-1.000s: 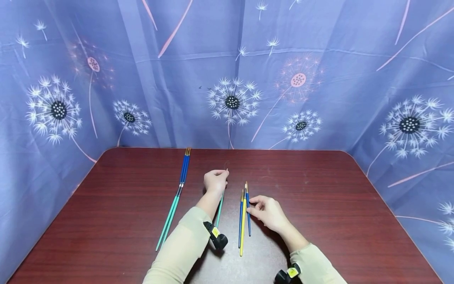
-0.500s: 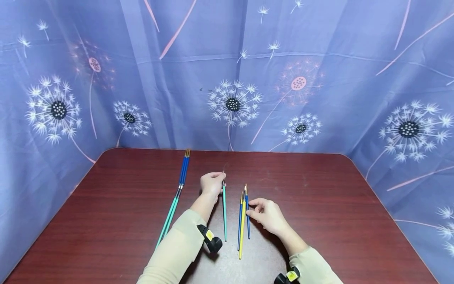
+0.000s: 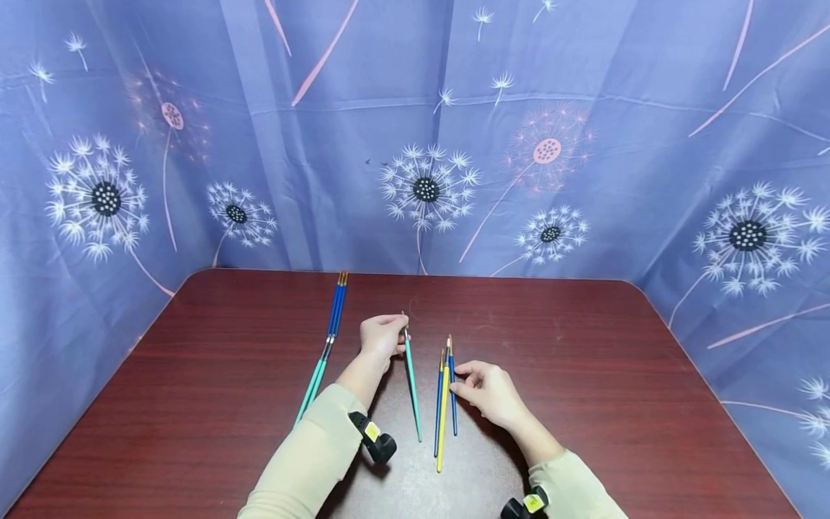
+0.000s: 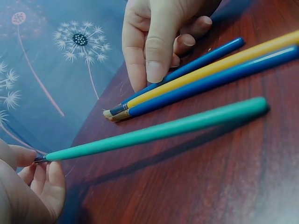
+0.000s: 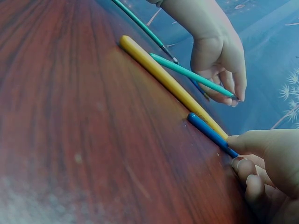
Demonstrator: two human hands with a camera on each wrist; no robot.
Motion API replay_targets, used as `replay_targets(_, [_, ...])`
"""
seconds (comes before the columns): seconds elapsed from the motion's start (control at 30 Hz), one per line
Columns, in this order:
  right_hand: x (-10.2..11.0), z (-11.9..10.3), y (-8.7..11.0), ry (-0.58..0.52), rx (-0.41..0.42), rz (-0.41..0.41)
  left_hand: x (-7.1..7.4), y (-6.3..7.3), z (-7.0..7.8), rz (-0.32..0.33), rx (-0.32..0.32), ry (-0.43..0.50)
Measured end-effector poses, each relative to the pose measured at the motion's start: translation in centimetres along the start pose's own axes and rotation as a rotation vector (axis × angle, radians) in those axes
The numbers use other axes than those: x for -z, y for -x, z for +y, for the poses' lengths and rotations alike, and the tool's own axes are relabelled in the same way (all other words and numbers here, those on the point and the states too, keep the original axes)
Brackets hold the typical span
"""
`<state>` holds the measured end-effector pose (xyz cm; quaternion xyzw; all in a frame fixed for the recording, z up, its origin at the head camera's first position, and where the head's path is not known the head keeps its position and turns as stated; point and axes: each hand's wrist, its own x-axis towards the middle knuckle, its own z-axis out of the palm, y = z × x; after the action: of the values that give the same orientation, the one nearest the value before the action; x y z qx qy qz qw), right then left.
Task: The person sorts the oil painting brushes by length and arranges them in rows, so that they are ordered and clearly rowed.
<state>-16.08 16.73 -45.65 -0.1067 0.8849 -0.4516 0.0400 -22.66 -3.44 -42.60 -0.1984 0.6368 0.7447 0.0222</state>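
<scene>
My left hand (image 3: 381,337) pinches a teal paintbrush (image 3: 413,389) by its ferrule end. The brush's handle slants toward the near side, and in the left wrist view it casts a shadow on the table below it. On the right, my right hand (image 3: 489,389) pinches a short blue paintbrush (image 3: 454,414) between thumb and fingers. Beside that brush lie a yellow paintbrush (image 3: 442,422) and another blue paintbrush (image 3: 437,425), close together with bristles pointing away from me. The left wrist view shows my right thumb (image 4: 156,58) on the short blue brush.
Left of my left arm, teal paintbrushes (image 3: 314,383) lie in line with blue paintbrushes (image 3: 336,310) that reach the far edge of the brown table (image 3: 583,346). My left sleeve hides the teal handles' near ends. A blue dandelion-print curtain (image 3: 324,144) hangs behind.
My left hand has shifted left with the teal brush. The brush's handle has come out from beside the forearm and swung right. My right hand stays at the blue brush.
</scene>
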Motion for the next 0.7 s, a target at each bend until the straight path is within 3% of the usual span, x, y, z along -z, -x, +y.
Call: replay_targets(0.7, [0.0,0.3,0.0,-0.015,0.002,-0.003,2.2,0.4,0.7,-0.078,0.001,-0.078])
